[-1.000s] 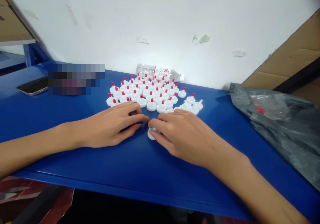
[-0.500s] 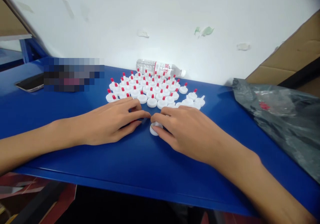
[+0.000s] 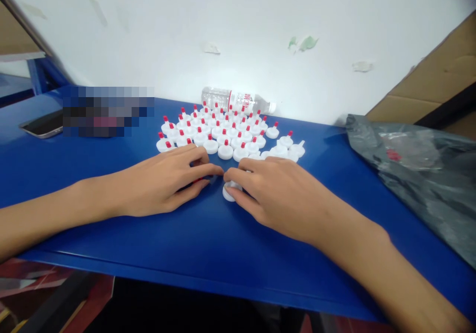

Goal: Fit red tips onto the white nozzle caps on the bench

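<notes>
My right hand [image 3: 277,187] pinches a white nozzle cap [image 3: 229,193] between thumb and fingers, low at the tabletop; its spout is hidden by the fingers. To its left, my left hand [image 3: 186,177] rests with thumb and index finger apart, the index tip close to my right fingertips. Something small and red [image 3: 199,179] shows beneath the left fingers, mostly covered. Just beyond both hands stand several white nozzle caps with red tips [image 3: 225,150], crowded together. Some white caps without red tips [image 3: 279,150] lie beside my right hand's knuckles.
Behind the caps a clear plastic bottle [image 3: 238,100] lies on its side against the white wall. A phone [image 3: 44,124] lies at the left of the blue table [image 3: 178,253]. At the right are a grey plastic bag [image 3: 420,174], a small clear bag with red pieces [image 3: 409,150] and cardboard [image 3: 427,80].
Both hands stay in nearly the same place, with the right one still on the white nozzle cap. The view has shifted very slightly.
</notes>
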`<state>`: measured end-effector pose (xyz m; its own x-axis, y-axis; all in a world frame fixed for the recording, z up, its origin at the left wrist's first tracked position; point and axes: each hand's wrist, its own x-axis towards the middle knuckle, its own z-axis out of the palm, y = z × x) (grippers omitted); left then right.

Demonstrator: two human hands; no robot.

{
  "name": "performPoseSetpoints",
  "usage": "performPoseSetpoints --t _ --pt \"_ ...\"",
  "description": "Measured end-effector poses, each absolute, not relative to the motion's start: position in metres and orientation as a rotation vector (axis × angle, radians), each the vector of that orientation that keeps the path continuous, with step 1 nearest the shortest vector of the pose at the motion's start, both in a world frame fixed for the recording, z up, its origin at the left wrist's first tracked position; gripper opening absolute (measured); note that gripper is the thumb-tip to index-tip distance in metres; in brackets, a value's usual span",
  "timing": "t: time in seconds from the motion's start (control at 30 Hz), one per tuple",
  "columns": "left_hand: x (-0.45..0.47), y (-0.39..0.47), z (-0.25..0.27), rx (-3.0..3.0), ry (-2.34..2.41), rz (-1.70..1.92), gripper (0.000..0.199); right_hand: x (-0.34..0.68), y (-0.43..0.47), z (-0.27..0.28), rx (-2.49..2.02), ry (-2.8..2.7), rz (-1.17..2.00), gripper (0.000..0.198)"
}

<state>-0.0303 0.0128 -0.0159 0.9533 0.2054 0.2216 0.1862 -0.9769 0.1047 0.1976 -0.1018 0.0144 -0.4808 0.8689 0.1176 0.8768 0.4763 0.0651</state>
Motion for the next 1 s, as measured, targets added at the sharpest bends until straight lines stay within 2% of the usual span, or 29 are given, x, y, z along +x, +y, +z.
performPoseSetpoints --t 1.0 --pt "-0.0301 0.0128 -0.0153 3.041 0.301 0.326 0.031 0.1983 -0.1024 0.0134 -1.565 -2.641 -0.178 0.023"
